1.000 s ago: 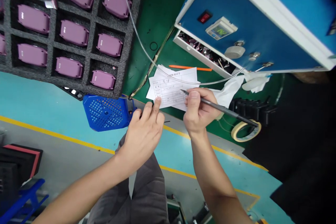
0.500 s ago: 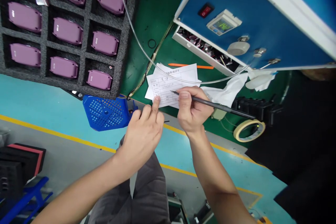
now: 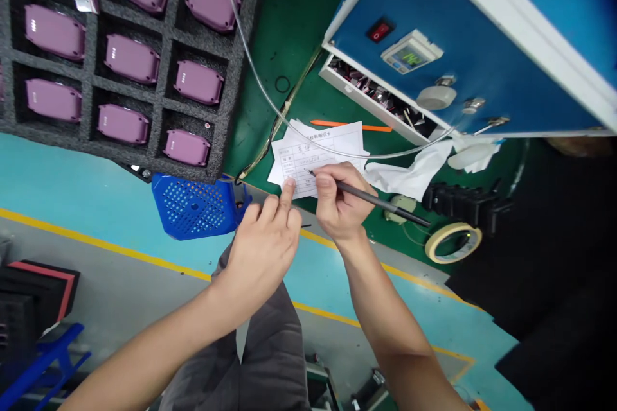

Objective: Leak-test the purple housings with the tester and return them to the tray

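Note:
My right hand [image 3: 342, 199] is closed around a dark pen [image 3: 385, 200], its tip at the form's lower rows. The form [image 3: 337, 142] is a white printed card with a ruled table and handwriting in its upper rows. It lies on other white papers at the edge of the green bench. My left hand [image 3: 265, 231] rests at the card's lower left corner, index fingertip pressing on it. The other fingers of that hand are bent and hold nothing. A clear tube [image 3: 258, 77] crosses over the card.
At left, a black foam tray [image 3: 166, 45] holds several purple watch-like cases [image 3: 132, 59]. On the right stands a blue machine [image 3: 357, 54] above an open drawer [image 3: 380, 99] of small parts. An orange stick [image 3: 347, 125], white cloth [image 3: 409, 167], tape roll [image 3: 453, 243] and blue stool [image 3: 193, 205] are nearby.
My right hand and the pen have moved slightly left across the card, and the pen's tail has swung lower. My left finger stays on the card. The view has shifted slightly.

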